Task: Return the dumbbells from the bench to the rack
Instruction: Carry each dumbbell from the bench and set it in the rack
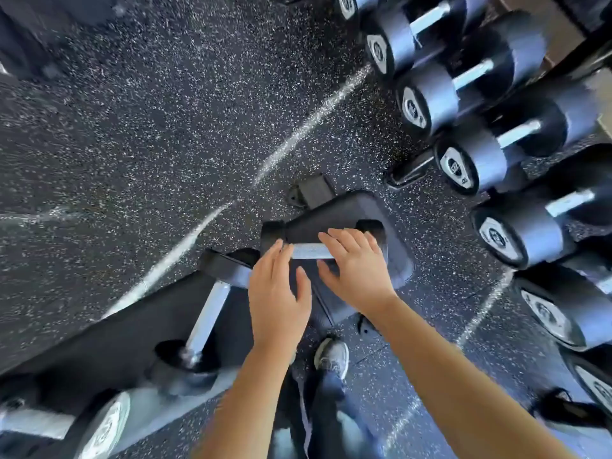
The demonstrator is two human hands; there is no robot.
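A black dumbbell with a silver handle (pixel 311 250) lies across the narrow end of the black bench (pixel 347 210). My left hand (pixel 278 293) and my right hand (pixel 359 270) hover over that handle, fingers spread and touching it at both ends, not closed around it. A second dumbbell (pixel 207 321) lies on the bench pad to the left. A third dumbbell (pixel 66 422) shows blurred at the bottom left. The rack (pixel 516 134) stands on the right, filled with a row of black dumbbells.
Speckled black rubber floor (pixel 165 127) spreads to the left and top. My shoe (pixel 332 356) and trouser leg stand between the bench and the rack. The bench foot (pixel 311 190) sticks out beyond the pad.
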